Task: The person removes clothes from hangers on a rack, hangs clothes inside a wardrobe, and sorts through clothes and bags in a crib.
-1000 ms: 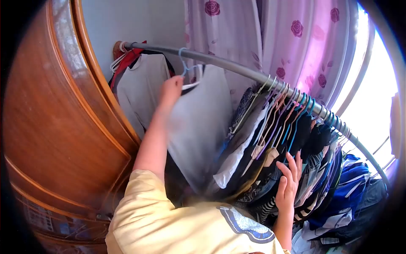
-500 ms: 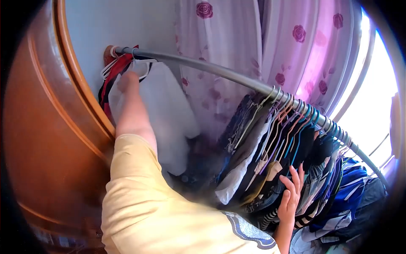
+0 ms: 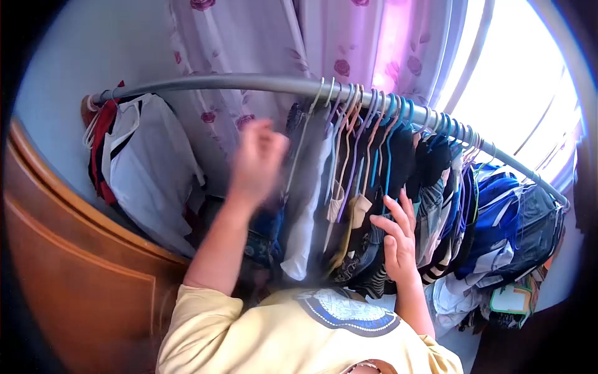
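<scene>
My left hand (image 3: pixel 258 159) is raised in front of the curtain, just left of the row of hangers. Motion smears its fingers, and nothing shows hanging from it. My right hand (image 3: pixel 399 240) is open, fingers spread and pointing up, against or just in front of the hanging clothes (image 3: pixel 364 218). Beside the left hand hang a dark garment and a white-edged one (image 3: pixel 305 237). A white shirt (image 3: pixel 149 162) hangs at the far left on a white hanger, next to a red and black garment (image 3: pixel 104 156).
A grey metal rail (image 3: pixel 261 82) spans the view, with several coloured hangers (image 3: pixel 374 124) on its right half. Behind it hang rose-patterned curtains (image 3: pixel 243 37) and a bright window (image 3: pixel 511 68). A brown wooden panel (image 3: pixel 81 274) stands at lower left. Blue clothes (image 3: pixel 498 206) hang at right.
My left hand has come away from the white shirt and moved right, towards the row of hangers. The view has turned right. My right hand stays by the clothes.
</scene>
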`<state>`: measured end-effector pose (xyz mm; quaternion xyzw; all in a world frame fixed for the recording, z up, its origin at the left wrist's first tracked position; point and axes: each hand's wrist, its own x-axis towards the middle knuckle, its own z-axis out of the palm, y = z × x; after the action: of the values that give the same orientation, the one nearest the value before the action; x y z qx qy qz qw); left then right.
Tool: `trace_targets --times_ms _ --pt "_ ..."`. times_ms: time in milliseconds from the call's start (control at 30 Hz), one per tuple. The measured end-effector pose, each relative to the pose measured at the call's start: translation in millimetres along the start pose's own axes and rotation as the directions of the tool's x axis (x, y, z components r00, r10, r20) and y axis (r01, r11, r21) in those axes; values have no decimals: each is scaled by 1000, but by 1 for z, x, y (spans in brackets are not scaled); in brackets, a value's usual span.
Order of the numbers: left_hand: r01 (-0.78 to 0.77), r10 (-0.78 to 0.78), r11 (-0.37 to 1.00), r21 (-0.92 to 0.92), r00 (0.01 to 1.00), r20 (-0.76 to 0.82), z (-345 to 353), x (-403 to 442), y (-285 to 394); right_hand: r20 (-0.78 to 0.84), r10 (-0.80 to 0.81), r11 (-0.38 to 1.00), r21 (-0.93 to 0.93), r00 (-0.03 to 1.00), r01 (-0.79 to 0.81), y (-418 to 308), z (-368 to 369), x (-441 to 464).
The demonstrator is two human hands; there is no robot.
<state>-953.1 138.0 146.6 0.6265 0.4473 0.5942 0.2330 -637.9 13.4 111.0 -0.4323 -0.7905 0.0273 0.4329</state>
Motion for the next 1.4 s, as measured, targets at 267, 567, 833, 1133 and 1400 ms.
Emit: trace_targets --times_ms 267,567,833,1133,1400 --pt "196 -182 976 -90 973 144 35 -17 -19 9 -35 999 30 999 34 1 -7 -2" --pt "239 -248 955 -177 968 -29 -42 3 -42 6 -82 995 52 997 82 2 -10 -4" --pt "283 -226 924 257 947 -230 -168 47 -85 -2 -82 996 27 997 82 1 -7 -8" --pt "456 -220 784 421 839 -497 -278 92 -146 -37 -54 998 22 998 54 -2 -3 -10" --pt "781 -217 434 450 575 -789 -309 119 -139 -57 -24 1000 10 998 25 -4 2 -11"
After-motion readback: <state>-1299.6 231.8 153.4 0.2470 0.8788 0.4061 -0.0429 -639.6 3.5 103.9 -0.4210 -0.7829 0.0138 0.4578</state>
